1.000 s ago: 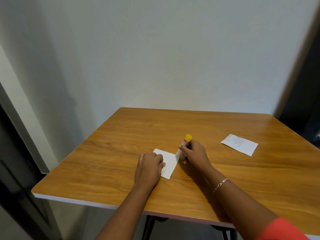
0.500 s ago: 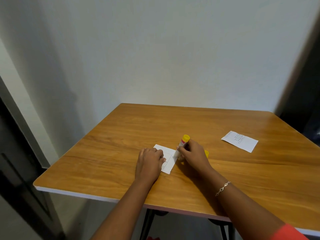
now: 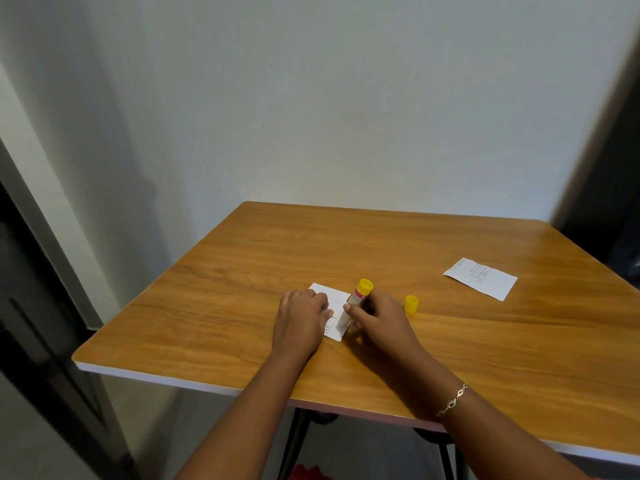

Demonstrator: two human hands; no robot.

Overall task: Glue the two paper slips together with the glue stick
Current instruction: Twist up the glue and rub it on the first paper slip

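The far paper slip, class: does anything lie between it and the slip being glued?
Yes. A yellow cap stands roughly on the line from the far slip to the near slip, and the right hand, gripping the glue stick, sits at the near slip's right edge.

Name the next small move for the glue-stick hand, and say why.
Probably drag the glue stick along the right edge of the near slip: the right hand grips it tip-down there, the left hand presses that slip flat, the cap is off, and the second slip lies apart.
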